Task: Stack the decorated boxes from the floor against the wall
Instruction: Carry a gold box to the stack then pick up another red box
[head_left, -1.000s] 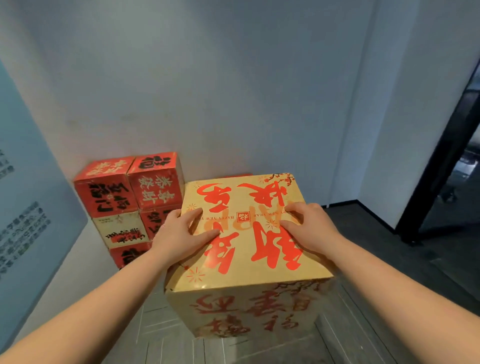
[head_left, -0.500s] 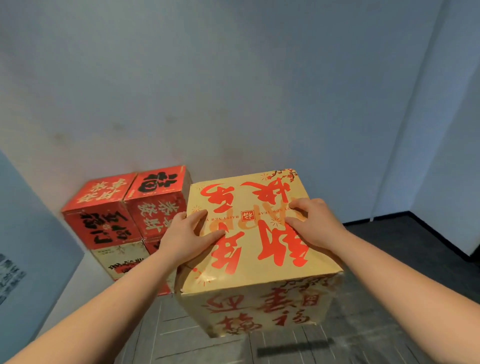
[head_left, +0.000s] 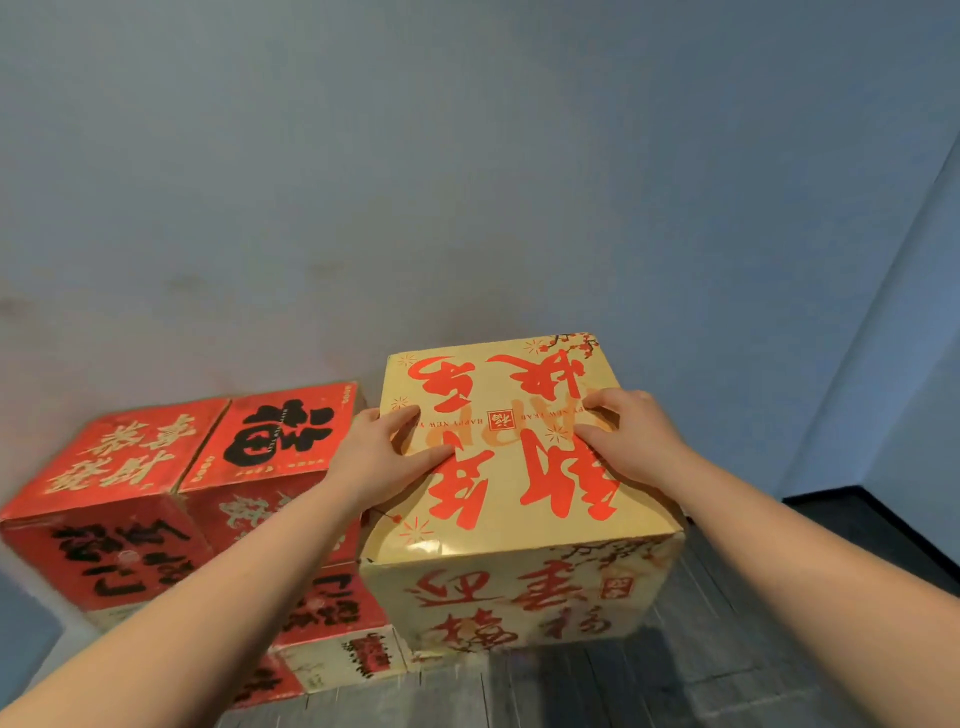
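Observation:
A large gold box (head_left: 501, 530) with red characters stands at chest height close to the wall (head_left: 467, 182). What it rests on is hidden beneath it. My left hand (head_left: 379, 457) lies on its top at the left edge, thumb and forefinger spread flat. My right hand (head_left: 634, 441) presses on the right half of the top. To its left, a stack of smaller red boxes (head_left: 119, 457) (head_left: 275, 436) stands against the wall, with more red and cream boxes (head_left: 337, 654) beneath them.
The dark plank floor (head_left: 675, 680) shows below and to the right of the gold box. A wall corner runs down the right side (head_left: 883, 338). A blue panel edge (head_left: 26, 639) sits at the lower left.
The view has turned left and closed in on the wall; the dark doorway has left the frame. The gold box now sits right beside the red stack. Both hands stay on its top.

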